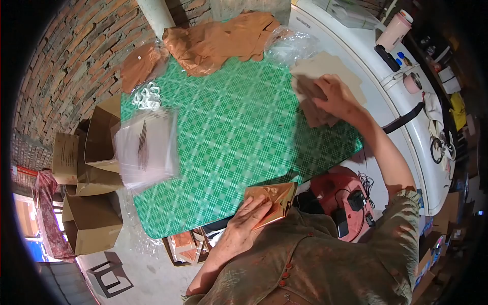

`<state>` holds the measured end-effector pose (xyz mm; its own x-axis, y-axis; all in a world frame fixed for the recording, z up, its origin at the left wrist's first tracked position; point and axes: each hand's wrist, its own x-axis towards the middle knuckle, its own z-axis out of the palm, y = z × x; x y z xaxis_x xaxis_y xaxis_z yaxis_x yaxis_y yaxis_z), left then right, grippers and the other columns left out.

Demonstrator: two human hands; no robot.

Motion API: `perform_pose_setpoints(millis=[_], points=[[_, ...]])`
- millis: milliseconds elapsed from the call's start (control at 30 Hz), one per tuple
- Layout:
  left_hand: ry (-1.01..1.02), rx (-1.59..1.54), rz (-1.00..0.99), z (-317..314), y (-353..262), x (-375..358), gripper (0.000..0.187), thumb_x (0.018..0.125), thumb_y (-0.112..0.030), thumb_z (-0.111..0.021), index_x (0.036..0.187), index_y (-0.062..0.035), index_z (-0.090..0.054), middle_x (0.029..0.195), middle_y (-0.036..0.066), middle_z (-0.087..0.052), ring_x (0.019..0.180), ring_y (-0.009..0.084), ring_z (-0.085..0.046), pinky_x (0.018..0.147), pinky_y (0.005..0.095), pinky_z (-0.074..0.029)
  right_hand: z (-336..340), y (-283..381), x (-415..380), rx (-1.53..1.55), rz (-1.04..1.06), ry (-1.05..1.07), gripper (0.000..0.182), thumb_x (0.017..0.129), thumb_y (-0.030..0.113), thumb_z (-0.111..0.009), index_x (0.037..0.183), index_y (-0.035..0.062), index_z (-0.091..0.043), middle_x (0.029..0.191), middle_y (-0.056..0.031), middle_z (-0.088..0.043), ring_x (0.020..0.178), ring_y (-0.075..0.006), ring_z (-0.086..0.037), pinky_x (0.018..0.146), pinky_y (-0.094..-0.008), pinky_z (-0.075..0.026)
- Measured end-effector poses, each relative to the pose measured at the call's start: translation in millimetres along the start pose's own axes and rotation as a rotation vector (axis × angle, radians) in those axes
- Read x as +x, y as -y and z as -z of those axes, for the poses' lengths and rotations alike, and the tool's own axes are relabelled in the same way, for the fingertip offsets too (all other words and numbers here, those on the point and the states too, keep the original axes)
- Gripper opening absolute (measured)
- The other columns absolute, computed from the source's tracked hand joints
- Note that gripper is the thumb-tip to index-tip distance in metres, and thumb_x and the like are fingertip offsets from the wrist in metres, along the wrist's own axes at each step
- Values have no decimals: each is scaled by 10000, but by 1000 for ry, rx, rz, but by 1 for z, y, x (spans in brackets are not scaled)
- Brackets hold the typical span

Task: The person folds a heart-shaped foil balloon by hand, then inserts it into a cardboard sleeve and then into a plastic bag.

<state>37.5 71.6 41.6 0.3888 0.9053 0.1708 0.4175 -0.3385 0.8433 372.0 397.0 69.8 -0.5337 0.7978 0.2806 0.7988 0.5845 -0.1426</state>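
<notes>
My left hand (248, 219) holds a shiny copper-coloured packet (270, 199) against the near table edge, close to my body. Its fingers lie across the packet's face, and the packet's far side stands partly open. At the far right of the table, my right hand (335, 96) is bent over a fanned pile of brown sheets (311, 108). Its fingertips close on the edge of an upper sheet; the thumb is partly hidden. Paler beige sheets (351, 76) lie beneath and behind that hand.
A green checked cloth (218, 127) covers the table. Clear plastic sleeves (147, 150), white loops (147, 96) and copper-coloured bags (218, 43) lie along its left and far sides. Cardboard boxes (91, 218) stand at left, a red stool (330, 188) at right, beside a white appliance (376, 61).
</notes>
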Motion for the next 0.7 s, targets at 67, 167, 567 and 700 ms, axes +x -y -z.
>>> perform_pose_setpoints(millis=[67,167,567,700], points=[[12,-41,13,1,-2,1,588,946,-29,-706,1513,-6,-554,1500,189,-615,1491,360,-491,1278,517,-324,-2,4,2,-29,-19,-47,597,806,323,-847,1289,38,-644,1199,-168,-649,1160,-394,-610,1001,-461,-520],[21,-39,-11,3,-2,2,598,946,-37,-709,1520,-5,-542,1501,211,-604,1480,371,-498,1270,528,-338,-13,3,15,-76,-101,-94,640,825,412,-825,1342,81,-646,1248,-169,-643,1172,-403,-598,1035,-478,-486],[34,-44,30,7,0,5,565,986,-68,-663,1533,-11,-534,1534,201,-580,1491,380,-485,1277,529,-318,9,9,90,-81,-78,260,637,847,515,-772,1332,118,-655,1330,-137,-585,1233,-381,-515,1080,-462,-433],[49,-45,7,7,7,8,571,988,-85,-667,1538,-14,-527,1511,204,-599,1487,380,-488,1276,536,-322,0,-3,85,-29,41,147,608,803,522,-820,1231,119,-667,1287,-132,-605,1226,-388,-533,1017,-496,-471]])
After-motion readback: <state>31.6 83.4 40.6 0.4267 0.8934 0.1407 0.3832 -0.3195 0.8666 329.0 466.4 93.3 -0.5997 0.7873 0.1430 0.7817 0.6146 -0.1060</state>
